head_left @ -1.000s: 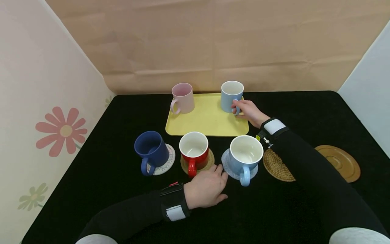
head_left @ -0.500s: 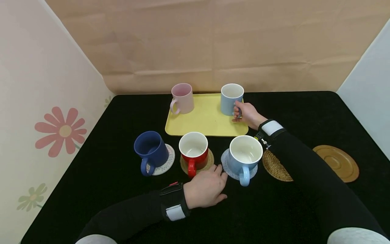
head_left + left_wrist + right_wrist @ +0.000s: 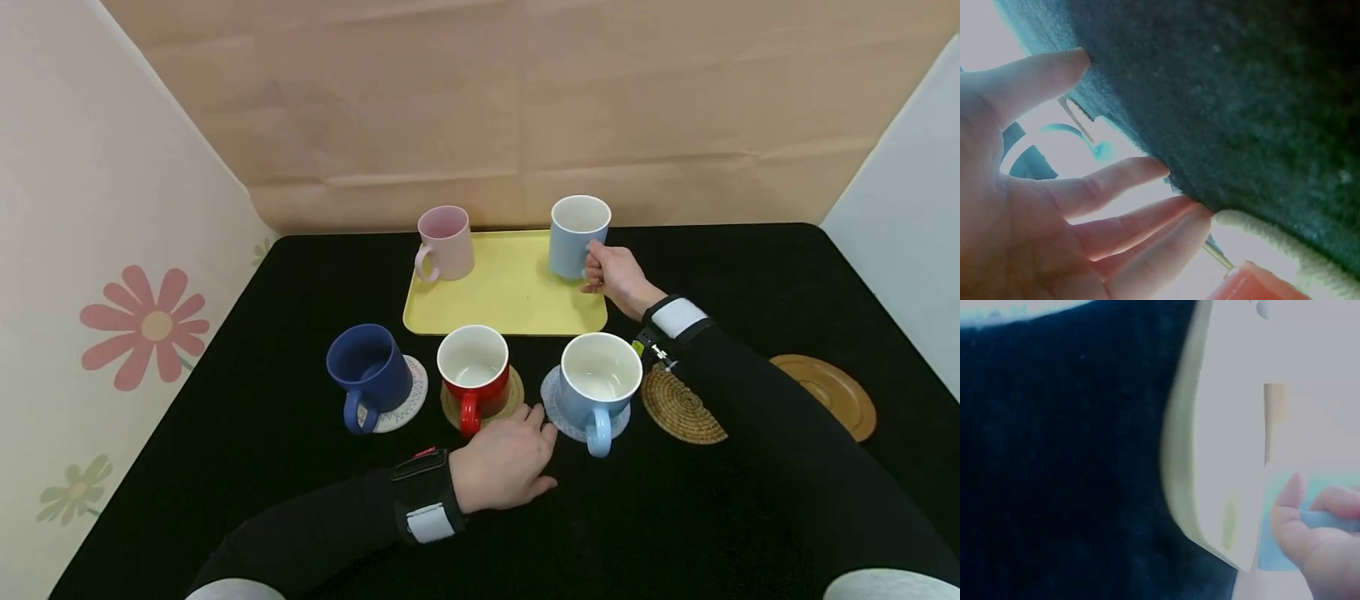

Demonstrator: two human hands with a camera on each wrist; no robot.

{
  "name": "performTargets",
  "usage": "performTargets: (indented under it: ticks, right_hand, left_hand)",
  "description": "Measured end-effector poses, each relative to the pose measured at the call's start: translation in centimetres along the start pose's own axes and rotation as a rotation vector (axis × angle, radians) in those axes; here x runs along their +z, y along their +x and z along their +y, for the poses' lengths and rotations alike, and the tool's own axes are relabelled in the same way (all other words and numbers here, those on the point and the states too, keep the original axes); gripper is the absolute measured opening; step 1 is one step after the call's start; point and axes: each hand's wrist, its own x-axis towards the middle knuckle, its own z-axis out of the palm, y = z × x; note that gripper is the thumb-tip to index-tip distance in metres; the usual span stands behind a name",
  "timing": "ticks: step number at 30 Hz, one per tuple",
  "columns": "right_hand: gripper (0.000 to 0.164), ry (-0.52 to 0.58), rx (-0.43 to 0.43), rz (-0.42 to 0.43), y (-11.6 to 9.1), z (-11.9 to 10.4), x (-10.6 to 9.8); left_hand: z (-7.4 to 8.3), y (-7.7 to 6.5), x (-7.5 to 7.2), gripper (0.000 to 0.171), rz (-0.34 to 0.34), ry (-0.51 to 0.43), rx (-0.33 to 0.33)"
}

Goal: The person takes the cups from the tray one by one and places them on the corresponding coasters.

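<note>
My right hand (image 3: pixel 618 277) grips the handle of a light blue mug (image 3: pixel 572 252) with a white inside, upright over the right end of the yellow tray (image 3: pixel 510 308). In the right wrist view, fingers curl round the handle of that mug (image 3: pixel 1279 547). My left hand (image 3: pixel 506 461) lies on the black table with its fingers loosely extended, its fingertips between a red mug (image 3: pixel 489 387) and a second light blue mug (image 3: pixel 592 408). The left wrist view shows the left hand (image 3: pixel 1104 212) holding nothing, fingertips on the dark cloth.
A pink mug (image 3: pixel 453 250) stands at the tray's left end. A dark blue mug (image 3: pixel 382 379) sits on a white coaster (image 3: pixel 415 396) at left. To the right lie a woven coaster (image 3: pixel 675 408) and a brown wooden one (image 3: pixel 832 392), both partly behind the right arm.
The light blue mug in my right hand dips slightly, then rises and shifts a little right. The left hand stays in place.
</note>
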Motion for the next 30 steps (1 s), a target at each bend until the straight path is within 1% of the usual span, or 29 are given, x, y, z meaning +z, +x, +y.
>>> performTargets:
  ticks: [4,9,16,19,23,27,30]
  right_hand:
    - [0.041,-0.021,-0.019,0.022,-0.9,-1.1,-0.7]
    - [0.04,-0.023,-0.043,0.04,-2.9,-2.2,-1.6]
    - [0.043,-0.069,-0.059,0.038,-6.7,-2.4,-3.1]
    - [0.044,-0.069,-0.064,0.026,-8.2,-2.3,-3.8]
    - [0.044,-0.023,-0.081,0.004,-9.7,-2.3,-4.7]
    - [0.043,0.036,-0.123,-0.017,-11.1,-2.2,-5.3]
    - [0.043,0.058,-0.156,-0.024,-12.1,-2.0,-5.5]
  left_hand:
    - [-0.1,0.1,0.0,0.059,-0.001,0.007,-0.002]
    - [-0.3,0.3,0.0,0.06,-0.004,0.013,-0.008]
    - [-0.3,0.5,0.0,0.06,-0.005,0.019,-0.001]
    - [-0.4,0.4,0.1,0.06,0.001,0.026,0.002]
    - [-0.6,0.3,0.1,0.059,0.011,0.027,0.004]
    - [-0.7,0.3,0.2,0.058,0.014,0.024,0.002]
    - [-0.8,0.3,0.2,0.058,0.017,0.025,0.003]
